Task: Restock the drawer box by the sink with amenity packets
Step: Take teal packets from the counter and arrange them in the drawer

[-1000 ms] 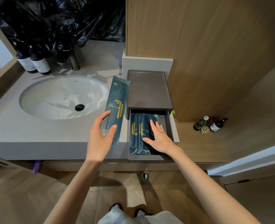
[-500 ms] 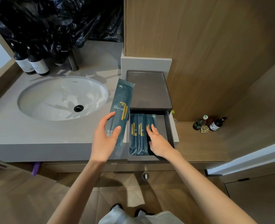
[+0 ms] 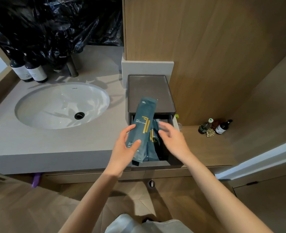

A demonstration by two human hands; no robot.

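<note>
A dark grey drawer box (image 3: 151, 91) stands on the counter right of the sink, its drawer (image 3: 170, 122) pulled out toward me. Teal amenity packets (image 3: 153, 148) with gold marks lie inside it. My left hand (image 3: 123, 148) grips another teal packet (image 3: 143, 126) by its lower part, slanted over the drawer's left side with its top reaching over the box lid. My right hand (image 3: 171, 140) hovers blurred above the drawer, fingers spread, holding nothing.
A white oval sink (image 3: 61, 105) is set in the grey counter (image 3: 55, 145), with two dark bottles (image 3: 29, 73) and a tap behind it under black plastic sheeting (image 3: 51, 22). Small bottles (image 3: 214, 126) stand on the lower wooden ledge at right. A wood panel wall rises behind the box.
My left hand has carried the packet rightward, from over the counter to above the drawer. My right hand has lifted off the packets in the drawer and now hovers.
</note>
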